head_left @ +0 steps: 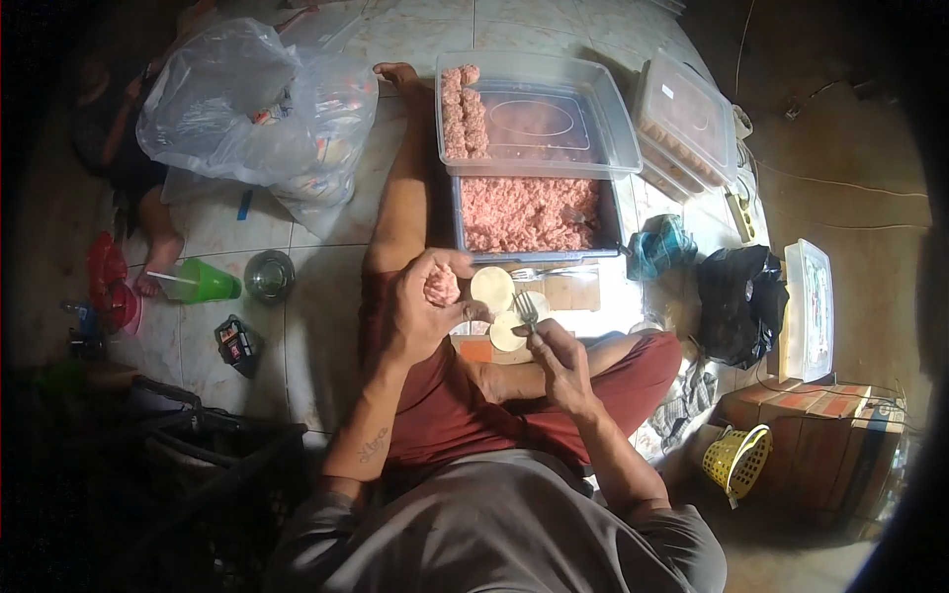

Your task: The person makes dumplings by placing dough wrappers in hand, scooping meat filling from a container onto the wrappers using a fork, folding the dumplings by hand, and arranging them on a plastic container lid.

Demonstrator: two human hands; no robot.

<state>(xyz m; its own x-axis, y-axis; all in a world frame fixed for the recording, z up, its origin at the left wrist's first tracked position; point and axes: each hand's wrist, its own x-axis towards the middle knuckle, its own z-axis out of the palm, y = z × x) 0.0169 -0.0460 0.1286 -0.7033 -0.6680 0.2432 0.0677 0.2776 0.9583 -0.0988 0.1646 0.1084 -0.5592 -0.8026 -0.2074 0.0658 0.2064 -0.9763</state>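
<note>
My left hand is curled round a filled dumpling, its pink minced meat showing on top. In my right hand is a fork, tines pointing up and away from me. Between the hands, several round pale wrappers lie on a wooden board. Just beyond them is a dark blue tub of minced meat. Across its far part rests a clear plastic container, with rows of meat-filled dumplings along its left side. Another fork lies by the tub's near edge.
Lidded containers are stacked at the far right. A large plastic bag stands far left, near a green cup and a glass bowl. To the right are a black bag, a yellow basket and cardboard boxes. Another person sits at left.
</note>
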